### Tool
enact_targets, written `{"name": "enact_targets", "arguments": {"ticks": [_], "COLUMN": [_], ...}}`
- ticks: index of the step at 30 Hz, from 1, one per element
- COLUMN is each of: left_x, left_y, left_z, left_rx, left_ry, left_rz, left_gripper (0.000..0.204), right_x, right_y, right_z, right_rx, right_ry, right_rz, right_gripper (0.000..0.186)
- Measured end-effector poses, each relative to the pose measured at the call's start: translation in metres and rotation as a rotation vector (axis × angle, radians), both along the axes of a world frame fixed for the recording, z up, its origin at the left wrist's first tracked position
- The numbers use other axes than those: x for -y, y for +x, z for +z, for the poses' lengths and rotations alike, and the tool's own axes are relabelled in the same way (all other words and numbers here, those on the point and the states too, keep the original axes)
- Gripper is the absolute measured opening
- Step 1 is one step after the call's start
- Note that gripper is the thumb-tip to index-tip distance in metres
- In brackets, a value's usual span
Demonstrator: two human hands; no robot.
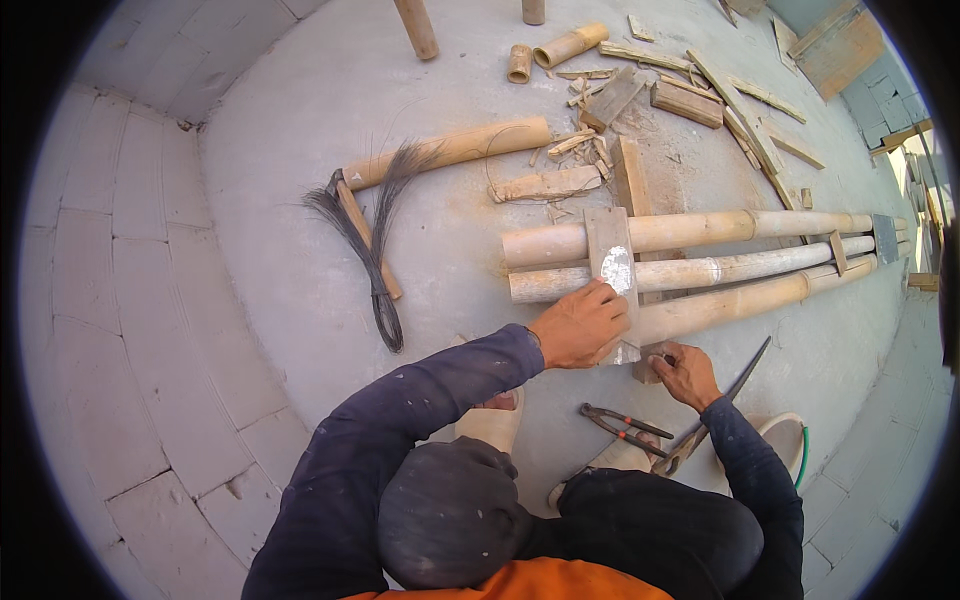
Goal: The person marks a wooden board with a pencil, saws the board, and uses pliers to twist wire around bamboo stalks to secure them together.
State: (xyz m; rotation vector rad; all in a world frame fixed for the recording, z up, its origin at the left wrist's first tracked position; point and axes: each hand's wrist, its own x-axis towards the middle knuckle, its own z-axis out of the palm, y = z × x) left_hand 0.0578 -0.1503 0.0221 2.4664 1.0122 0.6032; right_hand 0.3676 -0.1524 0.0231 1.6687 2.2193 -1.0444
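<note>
Three bamboo poles (pixel 690 232) run side by side toward the right, with a short wooden board (pixel 603 235) lying across their near ends; a white patch marks it. My left hand (pixel 585 325) has its fingers curled on the near part of that board. Just right of it, my right hand (pixel 688 375) is closed in a pinch beside a wood block (pixel 648 362) under the nearest pole. Whatever the pinch holds is too small to make out. By my feet lie pincers with red handles (pixel 625 428) and a handsaw (pixel 715 405).
Left of the poles, a hammer (pixel 368 235) and a bundle of dark wire (pixel 383 315) lie by a bamboo piece (pixel 460 150). Scrap wood (pixel 685 103) and bamboo offcuts (pixel 570 46) litter the far floor. A pale bucket (pixel 783 435) stands at my right. Block walls (pixel 120 330) flank the space.
</note>
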Motion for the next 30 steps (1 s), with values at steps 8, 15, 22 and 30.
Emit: {"name": "enact_targets", "arguments": {"ticks": [8, 15, 22, 30], "left_x": [-0.116, -0.159, -0.107, -0.061], "left_y": [-0.112, -0.201, -0.212, -0.242], "left_z": [-0.049, -0.092, -0.039, 0.078], "left_rx": [0.248, 0.077, 0.567, 0.686], "left_ry": [0.014, -0.594, -0.717, -0.313], "left_rz": [0.996, 0.947, 0.957, 1.01], "left_gripper": [0.053, 0.039, 0.032, 0.034], "right_x": [0.014, 0.015, 0.018, -0.039], "right_y": [-0.001, 0.0, 0.025, 0.003], "right_z": [-0.001, 0.002, 0.0, 0.055], "right_rx": [-0.165, -0.188, -0.112, -0.302], "right_ry": [-0.085, -0.064, 0.154, 0.494], "right_rz": [-0.06, -0.081, -0.121, -0.095], "right_gripper": [0.027, 0.032, 0.031, 0.027]}}
